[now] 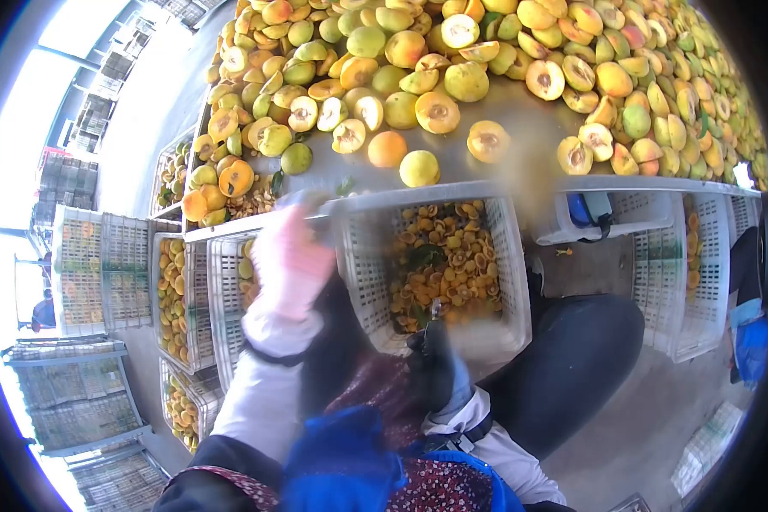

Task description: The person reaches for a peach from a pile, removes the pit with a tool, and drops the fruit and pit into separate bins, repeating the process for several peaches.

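Note:
My left hand [292,260], in a pink glove with a white sleeve, is smeared by motion at the front edge of the metal table [452,155]. A blurred greyish-green shape is at its fingers, and I cannot make out what it is. Lower down, over the near side of a white crate [520,282], is my right hand [435,367] in a black glove. It is closed round a small metal-tipped tool [436,309] pointing up. Halved and whole peaches [437,113] cover much of the table. Small orange fruit pieces [444,256] lie in the crate.
A pale blurred shape [533,171] hangs over the table edge. More crates of fruit [173,299] stand to the left, with stacked crates [81,269] beyond. A blue object [582,210] sits in a white crate at right. Part of another person [749,333] shows far right.

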The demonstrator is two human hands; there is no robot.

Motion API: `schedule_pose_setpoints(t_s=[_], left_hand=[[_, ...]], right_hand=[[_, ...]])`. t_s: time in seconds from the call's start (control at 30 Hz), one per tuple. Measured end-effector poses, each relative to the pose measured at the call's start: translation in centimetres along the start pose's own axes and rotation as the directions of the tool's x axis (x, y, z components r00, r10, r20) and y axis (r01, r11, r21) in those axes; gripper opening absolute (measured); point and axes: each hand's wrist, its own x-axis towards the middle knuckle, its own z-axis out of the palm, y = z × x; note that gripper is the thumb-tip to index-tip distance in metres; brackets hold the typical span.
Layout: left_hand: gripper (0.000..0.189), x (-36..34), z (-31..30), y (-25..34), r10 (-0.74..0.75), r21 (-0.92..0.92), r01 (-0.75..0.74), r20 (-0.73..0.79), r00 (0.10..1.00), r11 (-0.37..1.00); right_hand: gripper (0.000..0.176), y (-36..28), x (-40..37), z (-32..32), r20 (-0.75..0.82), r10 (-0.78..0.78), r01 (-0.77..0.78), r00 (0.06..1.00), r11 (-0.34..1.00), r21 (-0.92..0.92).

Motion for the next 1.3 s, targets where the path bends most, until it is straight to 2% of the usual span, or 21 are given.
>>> schedule_pose_setpoints(t_s=[0.03, 0.07, 0.1, 0.13, 0.23, 0.33, 0.4, 0.43, 0.5, 0.57, 0.67, 0.7, 0.77, 0.8, 0.83, 0.87, 1.0, 1.1, 1.17, 1.23, 1.3], left_hand=[[0.017, 1.6, 1.4, 2.2, 0.206, 0.014, -0.206, -0.039, 0.978, 0.979], [0.028, 3.1, 2.9, 3.6, 0.194, 0.001, -0.195, 0.123, 0.973, 0.981], [0.043, 5.3, 4.6, 5.3, -0.024, 0.250, -0.069, 0.353, 0.935, 0.966], [0.053, 7.3, 6.1, 6.6, -0.134, 0.333, -0.050, 0.507, 0.851, 0.942], [0.048, 10.3, 8.4, 7.7, -0.017, 0.343, -0.278, 0.655, 0.755, 0.897], [0.046, 11.2, 9.4, 6.2, 0.062, 0.230, -0.305, 0.697, 0.714, 0.924], [0.051, 9.4, 8.2, 4.8, 0.252, -0.201, -0.169, 0.527, 0.812, 0.965], [0.054, 7.9, 7.3, 4.3, 0.307, -0.419, -0.121, 0.413, 0.857, 0.900], [0.066, 4.3, 4.5, 4.1, 0.268, -0.766, 0.295, 0.514, 0.815, 0.571], [0.072, 0.3, 2.3, 4.5, 0.267, -0.776, 0.546, 0.625, 0.734, 0.316], [0.073, -4.8, 2.7, 4.2, 0.305, -0.733, 0.660, 0.674, 0.673, 0.164], [0.074, -6.0, 2.7, 4.4, 0.298, -0.692, 0.715, 0.706, 0.642, 0.098], [0.058, -7.8, 3.6, 4.5, 0.294, -0.701, 0.712, 0.675, 0.676, -0.028], [0.056, -8.4, 3.9, 4.5, 0.260, -0.713, 0.699, 0.665, 0.700, -0.057], [0.054, -8.7, 4.1, 4.7, 0.228, -0.725, 0.683, 0.654, 0.722, -0.083], [0.049, -8.9, 4.3, 4.9, 0.200, -0.799, 0.601, 0.586, 0.785, -0.022], [0.035, -9.2, 4.1, 5.2, 0.131, -0.847, 0.532, 0.526, 0.840, -0.011], [0.033, -9.7, 4.8, 4.5, 0.189, -0.894, 0.299, 0.374, 0.908, 0.334], [0.035, -9.9, 5.4, 4.1, 0.267, -0.914, 0.212, 0.313, 0.912, 0.347], [0.037, -9.6, 5.7, 3.9, 0.361, -0.930, 0.139, 0.265, 0.894, 0.339], [0.054, -9.4, 5.7, 3.1, 0.399, -0.902, 0.213, 0.365, 0.841, 0.376]], right_hand=[[0.042, 0.4, 0.5, -0.3, -0.012, -0.051, 0.051, 0.999, 0.999, -0.015], [0.041, 0.4, 0.7, -0.5, 0.009, -0.072, 0.072, 0.997, 0.997, -0.025], [0.041, 0.3, 0.8, -0.6, 0.029, -0.092, 0.093, 0.995, 0.995, -0.033], [0.040, 0.2, 0.7, -0.7, 0.025, -0.090, 0.091, 0.996, 0.995, -0.035], [0.038, -0.5, 0.4, -0.5, -0.032, -0.046, 0.045, 0.998, 0.999, -0.027], [0.037, -1.0, -0.2, 0.2, -0.066, -0.093, 0.088, 0.993, 0.993, -0.075], [0.037, -1.4, -0.4, 0.0, 0.024, -0.173, 0.174, 0.985, 0.982, -0.070], [0.037, -1.5, -0.5, 0.0, 0.066, -0.215, 0.219, 0.974, 0.974, -0.063], [0.040, -2.5, -2.3, 1.7, -0.032, -0.232, 0.231, 0.972, 0.972, -0.034], [0.038, -3.2, -3.5, 3.1, -0.032, -0.263, 0.262, 0.964, 0.964, -0.049], [0.023, -3.6, -4.5, 4.5, 0.050, -0.303, 0.307, 0.952, 0.936, -0.171], [0.023, -3.0, -4.5, 4.3, 0.035, -0.358, 0.352, 0.933, 0.888, -0.295], [0.024, -1.5, -3.7, 3.3, 0.038, -0.467, 0.413, 0.883, 0.738, -0.534], [0.026, -0.2, -2.8, 1.9, 0.219, -0.634, 0.581, 0.742, 0.445, -0.681], [0.032, 0.9, -2.1, 1.0, 0.382, -0.749, 0.656, 0.541, 0.092, -0.749], [0.036, 1.5, -1.7, 0.2, 0.379, -0.770, 0.634, 0.513, 0.043, -0.772], [0.034, 0.8, -1.9, 1.2, 0.492, -0.801, 0.601, 0.340, -0.217, -0.769], [0.030, 0.6, -2.1, 1.2, 0.562, -0.771, 0.625, 0.301, -0.286, -0.726], [0.025, -0.9, -2.4, 1.7, 0.669, -0.717, 0.558, 0.196, -0.480, -0.677], [0.022, -1.5, -2.6, 1.8, 0.687, -0.697, 0.535, 0.207, -0.507, -0.676], [0.023, -1.3, -3.0, 1.2, 0.585, -0.723, 0.594, 0.367, -0.302, -0.746]])
